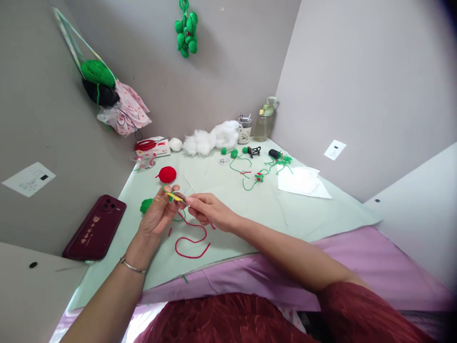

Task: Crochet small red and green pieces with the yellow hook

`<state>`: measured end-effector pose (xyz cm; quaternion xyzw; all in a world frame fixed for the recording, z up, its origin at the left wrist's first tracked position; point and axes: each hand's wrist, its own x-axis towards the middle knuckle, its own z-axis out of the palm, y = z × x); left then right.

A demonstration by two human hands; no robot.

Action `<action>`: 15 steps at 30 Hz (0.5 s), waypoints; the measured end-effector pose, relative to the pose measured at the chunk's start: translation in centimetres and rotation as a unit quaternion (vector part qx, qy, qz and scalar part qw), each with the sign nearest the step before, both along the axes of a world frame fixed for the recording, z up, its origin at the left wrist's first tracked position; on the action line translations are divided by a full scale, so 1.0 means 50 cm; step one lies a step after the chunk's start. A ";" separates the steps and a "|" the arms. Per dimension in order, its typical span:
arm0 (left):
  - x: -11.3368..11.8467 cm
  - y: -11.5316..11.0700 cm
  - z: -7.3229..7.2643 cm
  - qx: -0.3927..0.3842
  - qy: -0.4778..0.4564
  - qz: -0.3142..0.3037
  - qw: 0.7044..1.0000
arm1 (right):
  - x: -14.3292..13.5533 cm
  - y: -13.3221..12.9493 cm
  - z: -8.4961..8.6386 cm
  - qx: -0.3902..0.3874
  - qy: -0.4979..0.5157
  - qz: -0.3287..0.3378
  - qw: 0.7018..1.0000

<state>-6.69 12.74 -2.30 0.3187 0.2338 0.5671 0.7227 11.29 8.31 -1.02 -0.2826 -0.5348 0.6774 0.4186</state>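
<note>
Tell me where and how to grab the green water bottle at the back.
Take the bottle around its body, below the lid, probably coming from the front right. It stands upright and tall, with the wall behind and the pen cup close on its left. The loop on top looks like a fair second hold, from above.

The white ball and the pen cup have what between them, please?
Fluffy white stuffing lies between the white ball and the pen cup, as the head view shows.

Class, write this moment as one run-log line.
left hand: fingers pinch green yarn piece | right hand: fingers hold yellow tool | beyond hands: red yarn ball | farther back: white stuffing
</note>
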 end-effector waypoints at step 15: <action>-0.004 -0.005 0.006 0.015 0.004 -0.008 1.000 | -0.008 -0.013 0.004 0.171 -0.083 -0.080 0.978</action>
